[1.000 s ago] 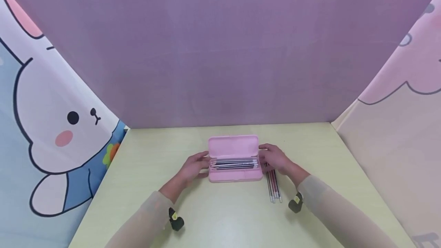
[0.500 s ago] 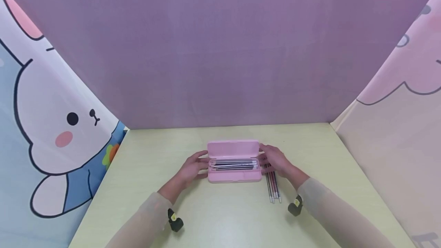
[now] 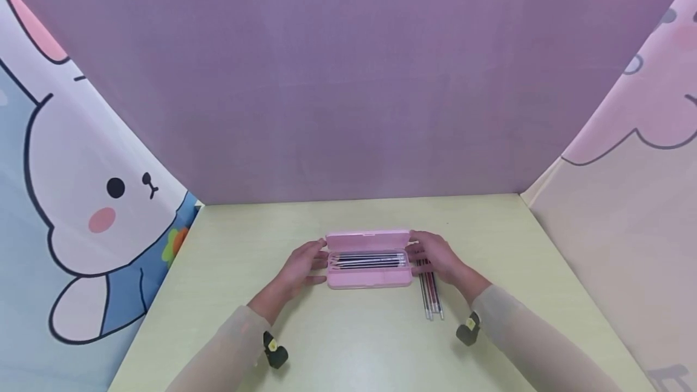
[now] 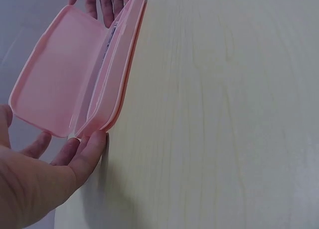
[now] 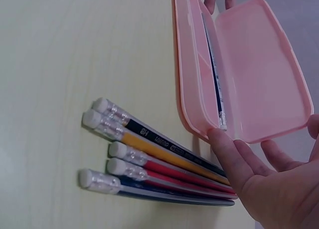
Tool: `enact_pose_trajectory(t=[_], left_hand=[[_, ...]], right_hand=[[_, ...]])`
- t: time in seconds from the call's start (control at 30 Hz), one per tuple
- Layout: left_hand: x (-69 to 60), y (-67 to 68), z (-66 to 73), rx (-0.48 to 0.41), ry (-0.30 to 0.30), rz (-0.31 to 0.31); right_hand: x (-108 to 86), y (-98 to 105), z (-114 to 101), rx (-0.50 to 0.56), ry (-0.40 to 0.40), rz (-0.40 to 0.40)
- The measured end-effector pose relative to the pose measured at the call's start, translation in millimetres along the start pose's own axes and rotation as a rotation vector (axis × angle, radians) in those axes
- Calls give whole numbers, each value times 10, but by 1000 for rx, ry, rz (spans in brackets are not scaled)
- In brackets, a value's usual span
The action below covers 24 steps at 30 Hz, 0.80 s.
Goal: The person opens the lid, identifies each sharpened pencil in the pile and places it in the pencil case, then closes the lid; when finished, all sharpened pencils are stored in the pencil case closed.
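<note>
A pink pencil case (image 3: 370, 279) lies on the table with its lid (image 3: 367, 241) raised and leaning up at the back. Inside it, dark-striped pencils (image 3: 370, 261) lie lengthwise in the rear compartment. My left hand (image 3: 298, 268) is at the case's left end, where the left wrist view shows fingertips (image 4: 94, 146) touching the lower corner. At the other end, my right hand (image 3: 440, 259) has its fingers spread between the base and the lid's edge. Several loose pencils (image 5: 169, 156), black, yellow, red and blue with white erasers, lie partly beneath the right hand.
The pale wooden table (image 3: 359, 337) stretches in front of the case. A purple cloth wall (image 3: 359, 89) stands behind it. Printed cartoon panels, one with a rabbit (image 3: 98, 186), flank the left and right sides.
The lid has tilted forward, from leaning far back to more upright. Both hands have stayed at the case's ends, moving slightly with the lid. The loose pencils have not moved.
</note>
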<state>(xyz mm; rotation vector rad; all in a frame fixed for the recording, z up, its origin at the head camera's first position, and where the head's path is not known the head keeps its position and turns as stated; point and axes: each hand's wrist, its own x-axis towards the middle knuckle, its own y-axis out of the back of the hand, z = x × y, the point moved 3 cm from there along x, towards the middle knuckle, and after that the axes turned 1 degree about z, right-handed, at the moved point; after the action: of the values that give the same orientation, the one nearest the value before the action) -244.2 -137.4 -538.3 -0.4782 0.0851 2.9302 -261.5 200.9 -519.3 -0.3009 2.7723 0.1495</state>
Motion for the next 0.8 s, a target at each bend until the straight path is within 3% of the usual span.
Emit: enact_pose_trajectory(t=[0.37,0.63,0.8], left_hand=[[-37,4,23,-4,4,1],[-60,30,-8,5,6,-22],[-68,31,-41,5,-4,-34]], right_hand=[[-22,-13,12,-7,17,9],[-43,-23,12,-45,54,-17],[-59,-32,31,-88,68,6]])
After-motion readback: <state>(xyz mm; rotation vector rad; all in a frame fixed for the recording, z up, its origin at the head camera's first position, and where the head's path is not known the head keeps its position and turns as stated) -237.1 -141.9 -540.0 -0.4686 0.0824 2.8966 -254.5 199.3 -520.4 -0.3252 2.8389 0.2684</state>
